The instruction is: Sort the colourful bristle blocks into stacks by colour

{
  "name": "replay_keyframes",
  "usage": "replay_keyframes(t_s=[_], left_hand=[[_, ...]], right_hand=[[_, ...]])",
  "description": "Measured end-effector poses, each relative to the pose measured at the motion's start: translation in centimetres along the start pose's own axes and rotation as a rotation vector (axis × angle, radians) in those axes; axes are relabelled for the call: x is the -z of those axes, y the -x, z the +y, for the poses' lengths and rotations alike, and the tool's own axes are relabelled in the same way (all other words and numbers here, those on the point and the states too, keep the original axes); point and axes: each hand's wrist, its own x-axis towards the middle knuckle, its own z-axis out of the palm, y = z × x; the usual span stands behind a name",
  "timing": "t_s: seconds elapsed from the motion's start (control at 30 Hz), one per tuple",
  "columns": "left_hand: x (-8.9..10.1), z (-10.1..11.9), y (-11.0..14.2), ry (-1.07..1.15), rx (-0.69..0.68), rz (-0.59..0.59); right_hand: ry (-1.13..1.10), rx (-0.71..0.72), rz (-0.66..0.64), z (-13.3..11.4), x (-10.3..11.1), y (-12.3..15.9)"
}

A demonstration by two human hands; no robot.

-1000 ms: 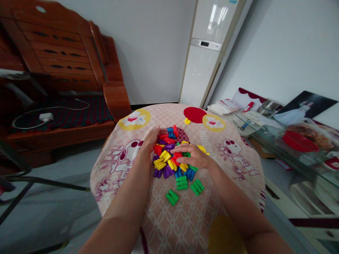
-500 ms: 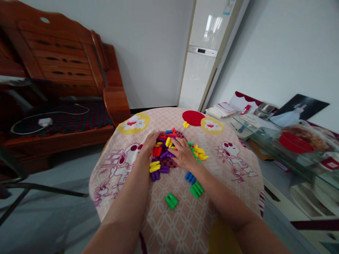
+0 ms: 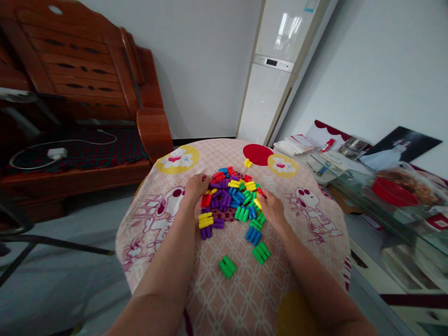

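A heap of small finger-shaped plastic blocks (image 3: 224, 200) in purple, red, blue, yellow and green lies spread on a round table, over a dark red patch of the cloth. My left hand (image 3: 196, 187) rests at the heap's left edge beside red blocks (image 3: 206, 200), its fingers curled together; whatever they hold is hidden. At the right edge, my right hand (image 3: 273, 207) has its fingertips closed around a small red block (image 3: 260, 192). A yellow block (image 3: 258, 203) lies against those fingers. Nearer me are two green blocks (image 3: 227, 267), apart from each other.
A patterned tablecloth (image 3: 241, 298) covers the table. One yellow block (image 3: 248, 163) lies alone near the far edge. To the right stands a glass-topped cabinet (image 3: 350, 193) with papers and a red bowl (image 3: 394, 190). A wooden bench (image 3: 80, 79) is at the left.
My right hand has drawn back from over the heap to its right edge, uncovering the blocks, which now lie more spread out. My left hand has stayed at the left edge, its fingers now curled.
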Motion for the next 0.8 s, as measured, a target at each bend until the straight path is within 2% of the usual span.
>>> replay_keyframes(t_s=[0.07, 0.17, 0.3, 0.37, 0.47, 0.53, 0.67, 0.8], left_hand=[[0.0, 0.5, 0.3, 0.015, -0.01, -0.045], [-0.4, 1.7, 0.9, 0.14, -0.061, -0.101], [-1.0, 2.8, 1.5, 0.43, -0.097, -0.19], [-1.1, 2.5, 1.5, 0.491, -0.059, -0.169], [-0.9, 1.1, 1.0, 0.423, -0.006, -0.03], [-0.9, 0.2, 0.7, 0.363, 0.001, 0.047], [-1.1, -0.8, 0.2, 0.349, -0.001, 0.075], [-2.1, -1.0, -0.2, 0.377, -0.035, 0.071]], right_hand=[[-0.13, 0.047, 0.0, -1.8, -0.9, 0.8], [-0.32, 0.205, 0.004, -4.7, -1.8, 1.5], [-0.425, 0.356, 0.051, -7.1, -1.1, 0.5], [-0.407, 0.338, 0.121, -6.9, -0.5, -1.3], [-0.368, 0.233, 0.197, -5.1, -0.4, -5.5], [-0.351, 0.16, 0.199, -3.5, -1.0, -8.6], [-0.326, 0.037, 0.146, -1.1, -3.1, -14.0], [-0.323, -0.02, 0.045, -0.9, -4.7, -17.6]])
